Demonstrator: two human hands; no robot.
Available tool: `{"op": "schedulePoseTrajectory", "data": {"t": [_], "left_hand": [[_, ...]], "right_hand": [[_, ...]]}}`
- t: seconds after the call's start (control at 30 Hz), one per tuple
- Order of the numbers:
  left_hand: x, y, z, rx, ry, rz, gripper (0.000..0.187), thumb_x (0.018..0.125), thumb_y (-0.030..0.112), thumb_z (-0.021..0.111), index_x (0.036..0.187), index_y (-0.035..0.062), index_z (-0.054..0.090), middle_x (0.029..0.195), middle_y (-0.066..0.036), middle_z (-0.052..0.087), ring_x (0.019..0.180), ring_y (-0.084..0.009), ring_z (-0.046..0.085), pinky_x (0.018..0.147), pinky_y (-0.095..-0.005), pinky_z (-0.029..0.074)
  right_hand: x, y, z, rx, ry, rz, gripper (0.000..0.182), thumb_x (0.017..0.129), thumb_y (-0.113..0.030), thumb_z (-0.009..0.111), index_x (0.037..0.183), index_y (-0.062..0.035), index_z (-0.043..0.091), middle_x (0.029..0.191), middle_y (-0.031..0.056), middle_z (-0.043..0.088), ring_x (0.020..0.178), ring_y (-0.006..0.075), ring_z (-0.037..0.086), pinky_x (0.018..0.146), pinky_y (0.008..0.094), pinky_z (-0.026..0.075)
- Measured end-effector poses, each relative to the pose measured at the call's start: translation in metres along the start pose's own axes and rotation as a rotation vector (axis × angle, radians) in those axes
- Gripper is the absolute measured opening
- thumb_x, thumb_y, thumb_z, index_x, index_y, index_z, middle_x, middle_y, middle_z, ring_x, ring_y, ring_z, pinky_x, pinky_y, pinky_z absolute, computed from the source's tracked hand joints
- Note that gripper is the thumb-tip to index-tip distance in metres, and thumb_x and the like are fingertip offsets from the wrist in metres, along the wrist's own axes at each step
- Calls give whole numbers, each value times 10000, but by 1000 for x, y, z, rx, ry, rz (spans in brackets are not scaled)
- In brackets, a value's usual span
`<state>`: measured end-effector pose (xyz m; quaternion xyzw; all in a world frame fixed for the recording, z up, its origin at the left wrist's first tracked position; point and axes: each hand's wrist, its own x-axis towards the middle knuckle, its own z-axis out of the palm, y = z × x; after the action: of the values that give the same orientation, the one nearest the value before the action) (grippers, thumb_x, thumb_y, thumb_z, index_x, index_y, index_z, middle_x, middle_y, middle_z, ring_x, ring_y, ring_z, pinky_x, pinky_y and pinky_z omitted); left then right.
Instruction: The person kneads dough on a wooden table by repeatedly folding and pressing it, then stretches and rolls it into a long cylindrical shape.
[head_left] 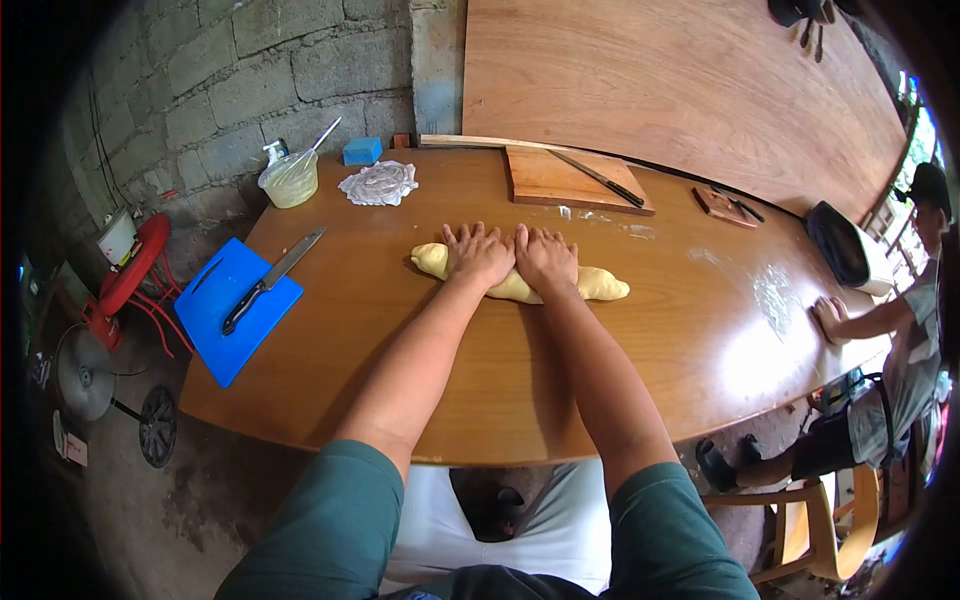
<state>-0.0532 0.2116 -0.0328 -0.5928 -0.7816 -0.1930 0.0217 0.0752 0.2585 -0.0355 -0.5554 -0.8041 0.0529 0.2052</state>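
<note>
Right across the middle of the desk [650, 345] lies a roll of dough [605, 284], pale yellow, long and lumpy, narrowing at both ends. Its surface looks smooth and soft, with a small knob at the tip towards the blue board [214, 325].

The desk is brown wood with a glossy finish, smudged with white patches beyond the dough and towards the far right. The blue board is flat, with a slot near one edge, and a black-handled knife [262, 285] rests on it. Near the wall sit a crumpled white cloth [379, 184], a blocky blue sponge [362, 151] and a see-through tub [290, 186] with a whisk [320, 140] leaning in it. Another knife lies on a thick wooden board [540, 178].

Both arms reach straight forward, side by side. The left hand [482, 256] and right hand [546, 260] lie palm down on the dough's middle, open, fingers stretched forward and slightly apart, neither closed round it. At the desk's right end, another person [905, 325] rests a hand on the wood.
</note>
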Motion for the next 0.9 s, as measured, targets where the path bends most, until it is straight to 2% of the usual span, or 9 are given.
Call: {"op": "schedulePoseTrajectory", "data": {"t": [0.03,0.17,0.2,0.33,0.47,0.63,0.7,0.77,0.9], "left_hand": [[-8,1,-8,6,-198,-42,647,1099,448,377,1600,68,529,1741,-184,398,1640,-376,311,1350,-629,84],[-42,-11,-11,62,-191,94,616,1138,474,304,1455,72,647,1659,-201,513,1525,-387,493,1292,-585,291],[-55,-16,-10,5,-75,148,560,1133,449,357,1302,54,716,1476,-215,675,1394,-392,612,1210,-568,393],[-115,-6,-65,37,-38,227,429,1073,413,550,1151,47,760,1103,-213,798,1216,-395,698,1084,-569,472],[-176,-12,-133,-157,-241,308,487,948,516,760,1142,69,748,1174,-204,779,1203,-397,679,1073,-558,477],[-209,-62,-107,-167,102,490,610,929,562,803,1291,77,726,1408,-174,656,1371,-377,569,1129,-472,475],[-215,-70,-98,-316,-181,403,643,937,553,808,1372,93,691,1357,-172,679,1335,-377,595,1154,-476,466],[-238,-65,-115,-253,-179,483,609,946,490,814,1397,106,673,1346,-176,683,1313,-391,610,1151,-485,475],[-276,-71,-135,-306,-123,488,518,941,350,827,1376,109,684,1345,-186,705,1273,-395,651,1091,-494,520]], "right_hand": [[-13,-3,-4,-3,-5,21,732,1147,-585,234,1430,-70,671,1493,179,672,1480,384,543,1253,554,365],[-51,-9,-23,-26,-118,-12,771,1145,-617,223,1442,-50,651,1493,184,672,1487,412,529,1238,580,383],[-65,-8,-31,-12,-98,-70,712,1143,-602,290,1359,-39,669,1376,236,720,1370,443,618,1172,569,447],[-119,-7,-57,-48,-18,-193,654,1112,-618,408,1269,-33,656,1190,278,750,1181,441,713,1107,537,491],[-168,0,-124,-127,-208,-381,722,1028,-705,523,1302,-53,667,1189,234,763,1145,401,737,1038,541,538],[-158,87,-103,-24,5,-445,696,1039,-698,525,1245,-64,723,1219,193,757,1180,391,716,998,536,568],[-173,99,-99,-9,33,-442,688,1043,-696,525,1217,-66,739,1220,180,755,1185,388,707,990,537,574],[-214,75,-129,108,-169,-296,722,1045,-718,504,1197,-55,746,1222,186,742,1221,385,689,1031,531,564],[-279,81,-148,-84,-8,-426,702,997,-709,628,1300,-80,696,1233,161,740,1210,357,713,992,500,600]]}}
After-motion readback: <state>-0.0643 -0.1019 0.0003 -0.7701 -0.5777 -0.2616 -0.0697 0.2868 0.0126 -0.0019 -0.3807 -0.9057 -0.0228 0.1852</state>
